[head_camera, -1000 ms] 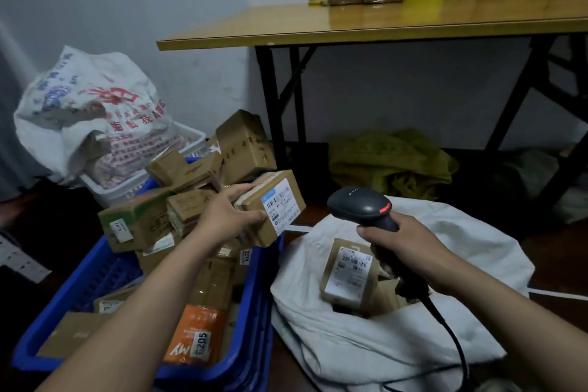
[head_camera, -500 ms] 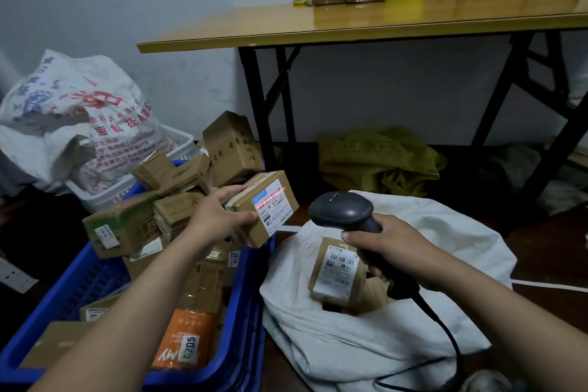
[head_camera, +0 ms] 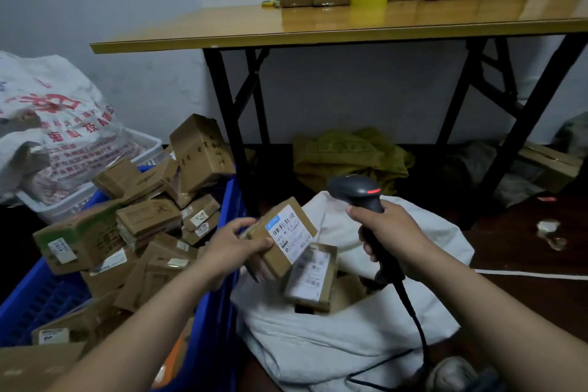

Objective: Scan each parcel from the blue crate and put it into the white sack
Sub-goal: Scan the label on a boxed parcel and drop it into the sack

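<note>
Over the white sack [head_camera: 334, 337], the label print of the held parcel [head_camera: 276, 259] is too small to be read; that of the sacked parcel [head_camera: 313, 274] is blurred. Above the sack, the scanner [head_camera: 356, 189] grip is covered by the right hand [head_camera: 391, 232]. Left of the sack, the blue crate [head_camera: 219, 328] is cut off by the lower edge, its floor hidden by parcels [head_camera: 149, 226].

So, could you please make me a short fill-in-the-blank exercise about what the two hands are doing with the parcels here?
1. The left hand holds a labelled parcel over the open white ____.
2. The right hand grips a black handheld ____ with a cable.
3. The crate under the left forearm is coloured ____.
Missing words: sack; scanner; blue.
</note>
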